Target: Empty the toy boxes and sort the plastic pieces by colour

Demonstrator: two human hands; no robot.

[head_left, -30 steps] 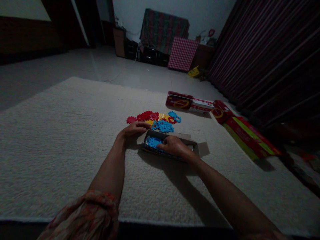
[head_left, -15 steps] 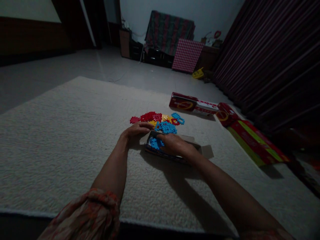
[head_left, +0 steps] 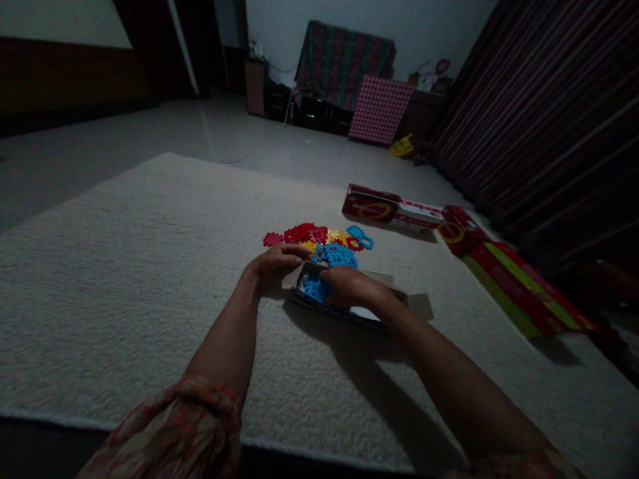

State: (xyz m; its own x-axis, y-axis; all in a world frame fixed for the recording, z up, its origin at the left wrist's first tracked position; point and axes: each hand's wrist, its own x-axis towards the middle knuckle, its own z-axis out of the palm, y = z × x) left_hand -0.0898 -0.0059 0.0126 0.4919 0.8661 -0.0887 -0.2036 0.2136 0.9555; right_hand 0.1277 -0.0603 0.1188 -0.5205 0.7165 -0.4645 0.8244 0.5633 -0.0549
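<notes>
An open cardboard box with raised flaps lies in front of me, and blue plastic gear-like pieces show in its left end. My right hand reaches down into the box beside these pieces; its fingertips are hidden, so their grip does not show. My left hand rests at the box's far left corner, fingers stretched out and holding nothing. Just beyond the box is a pile of blue pieces, with red pieces and yellow pieces behind it.
All of this lies on a pale textured mat. Dark red boxes and a long red and yellow-green box line the right side. Farther back stand a checked cloth-covered panel and a cabinet under a striped cloth.
The whole view has shifted slightly, so things appear a little farther right. My right hand stays in the box with its fingers slightly moved. My left hand keeps its place by the corner.
</notes>
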